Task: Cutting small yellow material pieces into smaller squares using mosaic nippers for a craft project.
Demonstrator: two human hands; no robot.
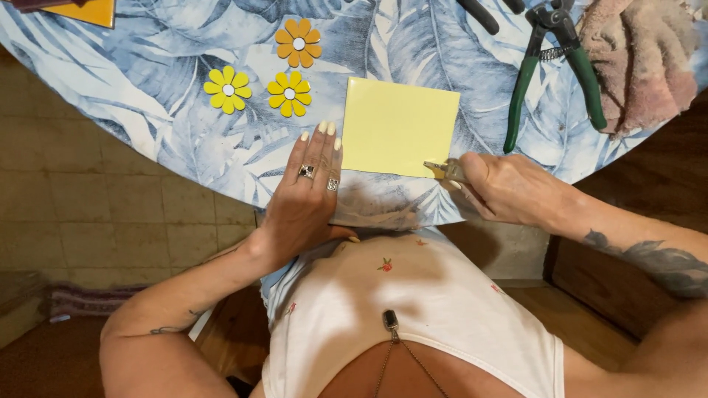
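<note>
A person seated at a round surface (169, 81) covered in a blue-and-white leaf-print cloth works on a pale yellow square tile (399, 125), which lies flat near the surface's near edge, roughly at the middle of the view. The left hand (306, 193) rests palm down and open on the cloth just left of the tile, its fingers extended and close together, the fingertips level with the tile's left edge; rings show on two fingers. The right hand (509, 188) is closed around a small metal tool (445, 171) whose tip meets the tile's near right corner; what kind of tool it is cannot be told from this view.

Far left of the tile lie three small flower-shaped pieces: an orange flower (298, 43) farthest away, and two yellow ones, a left yellow flower (227, 90) and a right yellow flower (289, 93), side by side and apart from each other. To the far right, green-handled pliers (554, 70) lie with handles spread, just beside a crumpled pinkish cloth (640, 63). An orange tile corner (88, 10) shows at the far left edge.
</note>
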